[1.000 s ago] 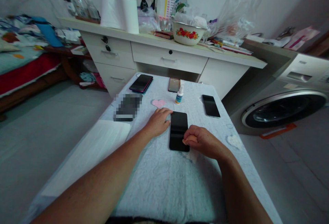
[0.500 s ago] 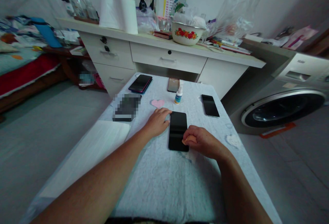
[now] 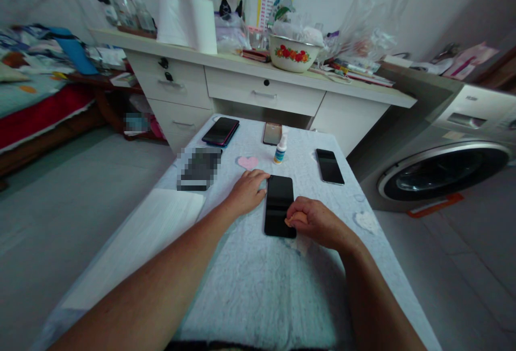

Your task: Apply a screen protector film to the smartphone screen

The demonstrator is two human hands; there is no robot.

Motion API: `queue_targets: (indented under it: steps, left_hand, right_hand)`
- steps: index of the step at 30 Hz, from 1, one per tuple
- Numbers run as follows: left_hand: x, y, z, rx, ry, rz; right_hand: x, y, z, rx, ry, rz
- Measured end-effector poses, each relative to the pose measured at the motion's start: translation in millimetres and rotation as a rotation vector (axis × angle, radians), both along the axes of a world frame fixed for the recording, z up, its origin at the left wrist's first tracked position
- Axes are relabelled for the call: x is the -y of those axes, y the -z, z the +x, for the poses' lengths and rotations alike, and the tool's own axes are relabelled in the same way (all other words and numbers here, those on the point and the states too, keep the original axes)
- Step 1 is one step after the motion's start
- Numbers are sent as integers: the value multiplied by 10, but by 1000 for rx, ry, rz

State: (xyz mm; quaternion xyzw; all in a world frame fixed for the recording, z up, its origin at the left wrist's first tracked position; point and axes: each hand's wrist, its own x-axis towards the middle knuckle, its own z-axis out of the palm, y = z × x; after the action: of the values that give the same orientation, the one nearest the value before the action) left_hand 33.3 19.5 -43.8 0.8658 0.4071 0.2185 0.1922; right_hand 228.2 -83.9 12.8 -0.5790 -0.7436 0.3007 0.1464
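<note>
A black smartphone (image 3: 279,198) lies screen up on the cloth-covered table. At its upper left edge, my left hand (image 3: 250,190) lies with fingers stretched out, the fingertips touching the phone's corner. My right hand (image 3: 316,219) is closed around a small orange cloth (image 3: 297,219), most of it hidden in the fingers. That cloth presses on the lower right part of the screen. Beyond the phone stands a small white spray bottle (image 3: 280,150) with a blue and yellow label. A pink heart (image 3: 248,163) shows on the table near my left hand.
Another smartphone (image 3: 330,166) lies to the right. Stacked phones (image 3: 221,131) and a pixelated dark item (image 3: 200,168) are on the left. A phone case or phone (image 3: 273,133) lies at the back. A white desk (image 3: 258,88) and a washing machine (image 3: 447,141) stand beyond the table.
Almost nothing differs. The right hand with the orange cloth stays at the lower right of the screen, and the left hand keeps its place at the phone's edge.
</note>
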Motion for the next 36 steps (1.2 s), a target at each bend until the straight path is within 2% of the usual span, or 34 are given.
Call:
queue_targets:
  steps: [28,36]
  left_hand:
    - [7,-21,-1,12,4,2]
    - [-10,22,1,17,18,15]
  right_hand:
    - [5,3,-10,-10,15,8]
    - [6,9,-7,-20,26,2]
